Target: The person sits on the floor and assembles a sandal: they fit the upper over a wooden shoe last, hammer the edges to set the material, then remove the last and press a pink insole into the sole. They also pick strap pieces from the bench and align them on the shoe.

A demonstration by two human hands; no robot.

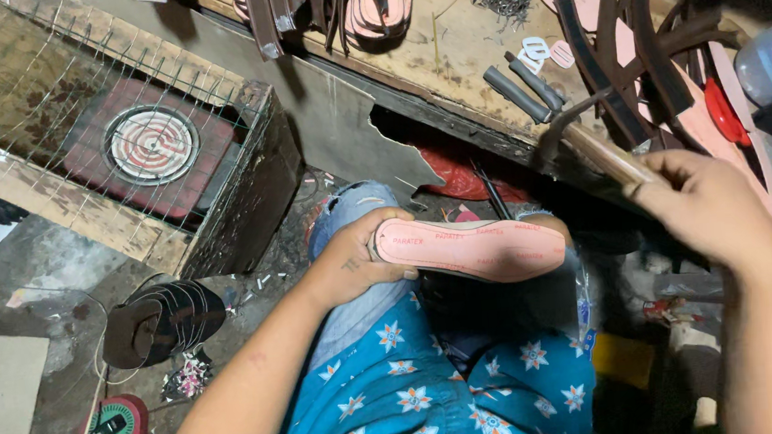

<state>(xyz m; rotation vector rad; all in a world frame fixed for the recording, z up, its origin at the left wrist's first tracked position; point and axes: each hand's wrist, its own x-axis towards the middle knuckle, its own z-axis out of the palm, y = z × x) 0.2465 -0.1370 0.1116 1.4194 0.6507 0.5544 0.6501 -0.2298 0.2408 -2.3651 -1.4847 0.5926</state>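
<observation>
Insole: pink, lying flat and sole-up over the person's knee, heel end toward the left hand. That hand is clamped around the heel end, thumb on the near edge, fingers curled under; what sits beneath the insole is dark and hard to make out, maybe a shoe on a last. Right hand is wrapped tight on the wooden handle of a hammer, head raised near the bench edge, above and right of the insole.

Risks, as I judge them:
- Left thumb sits right at the insole's rim. A hammer blow landing near the heel end could catch it.
- Insole rests on a rounded knee, held at one end only. A hit toward the toe end could tip or skid it sideways.
- Hammer head hangs close to the bench edge and the dark straps draped there; a swing could snag a strap or clip the edge and go off line.
- Two grey-handled tools lie at the bench lip; a knock could send them onto the lap.
- Light is poor and the area under the insole is in shadow, so aim is harder.
- Wire-caged heater sits to the left, well apart from both hands; no issue unless something drops that way.
</observation>
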